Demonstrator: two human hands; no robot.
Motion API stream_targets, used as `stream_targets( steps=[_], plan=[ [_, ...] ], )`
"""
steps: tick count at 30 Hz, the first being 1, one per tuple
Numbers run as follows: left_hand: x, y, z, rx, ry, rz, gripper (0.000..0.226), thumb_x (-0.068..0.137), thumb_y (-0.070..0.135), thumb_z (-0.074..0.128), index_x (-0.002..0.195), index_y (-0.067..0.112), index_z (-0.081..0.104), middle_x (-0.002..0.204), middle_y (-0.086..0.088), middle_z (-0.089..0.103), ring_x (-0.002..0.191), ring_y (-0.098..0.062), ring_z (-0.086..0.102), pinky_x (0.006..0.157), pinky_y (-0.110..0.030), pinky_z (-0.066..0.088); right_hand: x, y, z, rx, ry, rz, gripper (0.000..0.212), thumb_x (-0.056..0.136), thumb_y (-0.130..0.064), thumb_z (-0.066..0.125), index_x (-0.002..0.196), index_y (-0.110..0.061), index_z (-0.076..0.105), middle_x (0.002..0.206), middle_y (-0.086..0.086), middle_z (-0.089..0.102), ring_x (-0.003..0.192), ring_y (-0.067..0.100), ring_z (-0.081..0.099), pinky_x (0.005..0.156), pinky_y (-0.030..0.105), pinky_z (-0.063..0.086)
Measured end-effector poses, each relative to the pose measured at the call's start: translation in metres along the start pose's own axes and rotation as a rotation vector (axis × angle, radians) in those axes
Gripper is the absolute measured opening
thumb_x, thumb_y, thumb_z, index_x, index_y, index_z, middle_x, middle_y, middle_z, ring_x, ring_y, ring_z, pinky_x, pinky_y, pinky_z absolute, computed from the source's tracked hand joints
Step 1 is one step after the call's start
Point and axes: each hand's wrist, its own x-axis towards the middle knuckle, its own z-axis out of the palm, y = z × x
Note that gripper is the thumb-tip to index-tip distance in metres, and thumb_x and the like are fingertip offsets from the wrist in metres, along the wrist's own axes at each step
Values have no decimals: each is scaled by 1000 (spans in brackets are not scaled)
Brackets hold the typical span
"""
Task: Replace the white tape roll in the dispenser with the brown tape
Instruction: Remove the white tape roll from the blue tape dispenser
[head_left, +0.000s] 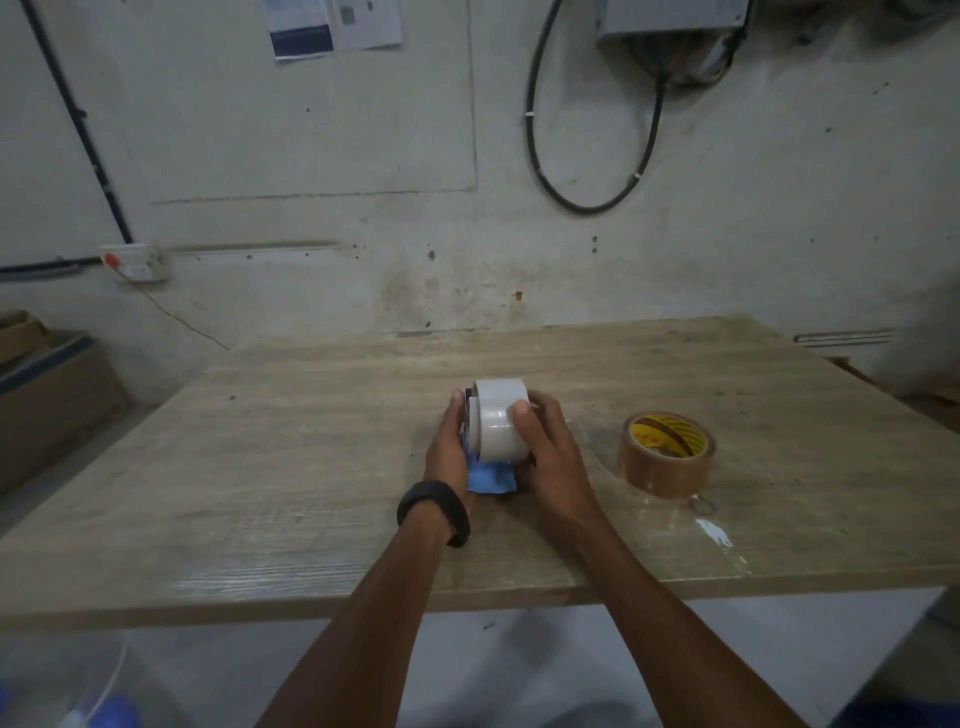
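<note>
The white tape roll (498, 418) sits in a blue dispenser (491, 479) at the middle of the wooden table (311, 467). My left hand (448, 451), with a black band on the wrist, grips the dispenser's left side. Cupped around the roll's right side is my right hand (548, 447), its thumb pressed on the tape's face. Most of the dispenser is hidden by the roll and my hands. The brown tape roll (666, 453), with a yellow core label, lies flat on the table to the right, apart from both hands.
A stained wall rises just behind the table, with a hanging black cable loop (587, 202) and a socket (136, 261). Cardboard boxes (47, 395) stand on the floor at the left. A small white smear (714, 532) marks the table near its front right edge.
</note>
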Motion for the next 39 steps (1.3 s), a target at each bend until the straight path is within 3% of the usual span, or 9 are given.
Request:
stream_targets(
  steps=[4, 8, 11, 13, 17, 25, 31, 36, 39],
  plan=[
    [2, 0, -2, -8, -11, 15, 76, 65, 66, 67, 118, 12, 71, 118, -21, 72, 114, -41, 65, 106, -56, 47, -1, -6, 0, -28, -52, -33, 51, 90, -62, 52, 138, -49, 42, 135, -1, 57, 119, 23, 60, 95, 48, 54],
    [4, 0, -3, -11, -31, 9, 73, 65, 67, 68, 114, 13, 73, 106, -17, 75, 98, -34, 70, 104, -54, 49, -2, -4, -5, 59, -124, -82, 53, 92, -37, 61, 142, -33, 43, 140, 8, 52, 122, 30, 57, 98, 49, 51],
    [8, -2, -5, -4, -21, -20, 88, 54, 71, 78, 117, 10, 72, 109, -19, 74, 105, -38, 69, 106, -56, 47, -2, -2, -8, 2, -161, -100, 67, 84, -16, 69, 143, -32, 39, 139, 5, 51, 114, 34, 61, 92, 61, 51],
    [13, -4, -6, -23, -32, -29, 88, 47, 73, 84, 109, 11, 76, 113, -21, 72, 115, -43, 64, 107, -60, 44, -2, -2, -7, -48, -142, -98, 70, 81, -21, 73, 141, -37, 40, 138, 0, 52, 109, 33, 63, 88, 63, 52],
    [12, -3, -8, -62, -74, -52, 52, 86, 60, 60, 82, 12, 81, 90, -17, 75, 88, -34, 69, 95, -52, 51, -3, -2, -5, -93, -68, -80, 61, 79, -48, 72, 135, -44, 48, 129, -1, 58, 106, 24, 66, 86, 55, 56],
    [12, -4, -8, -82, -79, -53, 60, 80, 63, 58, 104, 11, 75, 107, -21, 74, 99, -36, 68, 107, -57, 45, -3, -3, -3, -122, 23, -62, 54, 78, -61, 67, 127, -40, 55, 115, -8, 64, 100, 9, 67, 82, 44, 60],
    [12, -3, -8, -92, -46, -6, 62, 83, 64, 59, 113, 11, 72, 119, -22, 71, 114, -41, 64, 107, -58, 45, -2, -5, -2, -74, 73, -53, 50, 81, -62, 63, 123, -36, 56, 112, -5, 64, 97, 11, 68, 80, 45, 61],
    [13, -1, -11, -138, 30, 64, 51, 96, 55, 52, 103, 9, 72, 100, -16, 75, 88, -30, 72, 80, -42, 58, 0, -5, -5, -5, 206, -60, 54, 88, -64, 51, 124, -25, 54, 116, 6, 63, 97, 17, 67, 68, 26, 56],
    [15, -1, -11, -113, 34, 83, 50, 98, 53, 48, 98, 10, 75, 94, -15, 77, 86, -31, 73, 83, -42, 56, 2, -3, -7, 10, 214, -51, 56, 87, -66, 49, 121, -22, 55, 115, 9, 64, 96, 21, 67, 67, 27, 55]
  ],
)
